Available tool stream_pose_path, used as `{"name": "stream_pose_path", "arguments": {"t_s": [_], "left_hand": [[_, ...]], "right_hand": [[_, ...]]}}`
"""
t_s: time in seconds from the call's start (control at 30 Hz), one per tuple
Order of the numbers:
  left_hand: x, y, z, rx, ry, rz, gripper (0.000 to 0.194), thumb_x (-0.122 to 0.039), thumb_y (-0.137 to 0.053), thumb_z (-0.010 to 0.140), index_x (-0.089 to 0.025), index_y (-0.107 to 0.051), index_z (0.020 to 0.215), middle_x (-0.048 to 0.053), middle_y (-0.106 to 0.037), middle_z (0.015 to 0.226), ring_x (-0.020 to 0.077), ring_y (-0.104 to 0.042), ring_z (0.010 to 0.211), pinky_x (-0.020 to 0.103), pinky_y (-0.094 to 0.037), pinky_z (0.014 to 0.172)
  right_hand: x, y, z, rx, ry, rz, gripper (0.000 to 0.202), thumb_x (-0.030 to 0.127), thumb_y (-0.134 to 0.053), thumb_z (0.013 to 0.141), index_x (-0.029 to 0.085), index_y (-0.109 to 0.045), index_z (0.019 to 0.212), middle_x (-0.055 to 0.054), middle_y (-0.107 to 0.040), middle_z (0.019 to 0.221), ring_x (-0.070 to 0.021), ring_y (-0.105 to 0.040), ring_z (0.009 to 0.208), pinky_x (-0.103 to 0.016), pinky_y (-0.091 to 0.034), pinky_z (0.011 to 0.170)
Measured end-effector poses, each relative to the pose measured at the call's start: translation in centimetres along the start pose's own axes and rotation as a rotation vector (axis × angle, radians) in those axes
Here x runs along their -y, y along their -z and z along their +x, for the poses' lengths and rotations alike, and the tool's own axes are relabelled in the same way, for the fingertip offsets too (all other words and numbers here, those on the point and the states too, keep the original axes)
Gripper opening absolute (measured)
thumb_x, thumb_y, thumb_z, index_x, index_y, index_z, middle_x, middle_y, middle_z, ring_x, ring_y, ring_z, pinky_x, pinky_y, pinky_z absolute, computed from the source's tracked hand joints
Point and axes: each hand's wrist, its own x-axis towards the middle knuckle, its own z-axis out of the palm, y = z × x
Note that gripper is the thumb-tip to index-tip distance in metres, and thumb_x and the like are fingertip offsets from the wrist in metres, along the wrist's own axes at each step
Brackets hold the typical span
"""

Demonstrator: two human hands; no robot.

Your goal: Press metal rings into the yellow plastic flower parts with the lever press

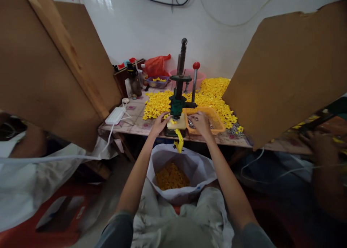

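Note:
A green hand press [177, 105] with a red-knobbed lever stands at the table's front edge. Under its ram, a small yellow flower-shaped plastic piece [173, 122] lies on the pale block [177, 125] of the base. Just left of the ram is my left hand [160, 124], its fingertips closed on another yellow piece. My right hand [201, 122] reaches into an orange basket [219, 128] of small shiny metal parts [192, 122]. Its fingers are curled down, and whatever they pinch is too small to make out. A yellow chute [179, 141] hangs from the front of the base.
A white sack [200, 168] between my legs holds many yellow pieces [172, 177]. Heaps of yellow pieces [157, 103] cover the table behind the press. Cardboard panels [287, 71] flank both sides. Another person's hand [320, 141] is at far right.

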Motion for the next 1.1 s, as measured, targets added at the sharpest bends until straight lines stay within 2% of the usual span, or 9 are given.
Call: {"name": "stream_pose_path", "arguments": {"t_s": [0.2,0.33,0.47,0.6,0.7,0.77,0.83,0.93,1.1], "left_hand": [[-0.2,0.9,-0.6,0.013,0.026,-0.033,0.062,-0.058,-0.064,0.104,-0.022,-0.063,0.156,0.015,-0.07,0.148,0.0273,-0.072,0.125,0.041,-0.063,0.103],[0.1,0.6,-0.3,-0.027,0.048,-0.036,0.076,-0.066,-0.065,0.101,-0.022,-0.054,0.163,0.017,-0.073,0.134,0.0179,-0.072,0.083,0.034,-0.063,0.078],[0.4,0.4,-0.2,0.045,0.073,-0.077,0.078,-0.064,-0.075,0.092,-0.017,-0.062,0.153,0.01,-0.076,0.107,0.0072,-0.048,0.052,0.025,-0.044,0.052],[0.2,0.6,-0.3,0.103,0.054,-0.076,0.068,-0.059,-0.081,0.086,-0.016,-0.075,0.139,0.01,-0.078,0.106,0.0152,-0.064,0.071,0.026,-0.05,0.062],[-0.3,0.9,-0.3,0.143,0.01,-0.01,0.061,-0.057,-0.083,0.084,-0.017,-0.081,0.129,0.01,-0.08,0.111,0.0233,-0.071,0.096,0.03,-0.056,0.081],[-0.7,1.0,-0.5,0.17,0.001,0.009,0.059,-0.058,-0.084,0.082,-0.018,-0.083,0.126,0.01,-0.08,0.112,0.025,-0.071,0.1,0.032,-0.055,0.086],[-1.1,1.1,-0.7,0.202,0.004,-0.012,0.058,-0.057,-0.086,0.079,-0.017,-0.084,0.122,0.01,-0.08,0.11,0.0255,-0.07,0.099,0.033,-0.055,0.086],[-1.6,1.2,-1.0,0.234,0.0,-0.037,0.056,-0.053,-0.09,0.073,-0.015,-0.085,0.115,0.008,-0.078,0.097,0.0234,-0.067,0.091,0.032,-0.052,0.081],[-2.1,1.3,-1.2,0.288,0.014,-0.048,0.05,-0.049,-0.091,0.071,-0.014,-0.085,0.108,-0.001,-0.064,0.072,0.0157,-0.054,0.071,0.027,-0.042,0.067]], "right_hand": [[2.0,-1.0,0.9,0.09,0.026,0.033,0.026,0.025,-0.064,0.103,0.018,-0.088,0.11,-0.013,-0.076,0.109,-0.0256,-0.067,0.105,-0.035,-0.05,0.097],[2.1,-1.5,1.8,0.169,-0.043,0.122,0.025,0.023,-0.068,0.099,0.017,-0.09,0.11,-0.011,-0.074,0.101,-0.0221,-0.067,0.094,-0.032,-0.051,0.091],[2.3,-2.1,2.1,0.166,-0.081,0.106,0.021,0.03,-0.078,0.092,0.02,-0.091,0.106,-0.008,-0.072,0.095,-0.0226,-0.064,0.094,-0.031,-0.05,0.089],[2.8,-1.9,1.3,0.076,0.019,0.017,0.02,0.037,-0.079,0.095,0.023,-0.092,0.103,-0.011,-0.07,0.102,-0.025,-0.06,0.099,-0.035,-0.048,0.093],[3.1,-1.0,0.6,0.148,0.175,0.048,0.02,0.034,-0.074,0.101,0.023,-0.091,0.101,-0.011,-0.072,0.1,-0.0252,-0.06,0.1,-0.037,-0.046,0.095],[3.2,-0.4,0.2,0.226,0.267,0.108,0.019,0.033,-0.072,0.102,0.024,-0.089,0.1,-0.009,-0.076,0.101,-0.0252,-0.061,0.103,-0.037,-0.046,0.097],[3.4,0.0,-0.2,0.251,0.315,0.189,0.02,0.034,-0.07,0.103,0.025,-0.088,0.101,-0.008,-0.079,0.103,-0.0249,-0.064,0.106,-0.037,-0.048,0.098],[4.0,0.0,-0.5,0.17,0.309,0.261,0.024,0.035,-0.065,0.106,0.024,-0.087,0.105,-0.008,-0.079,0.104,-0.0236,-0.068,0.102,-0.036,-0.05,0.095],[6.0,-1.1,-0.6,0.131,0.361,0.098,0.03,0.036,-0.058,0.11,0.024,-0.085,0.104,-0.01,-0.079,0.106,-0.0264,-0.07,0.102,-0.04,-0.048,0.097]]}}
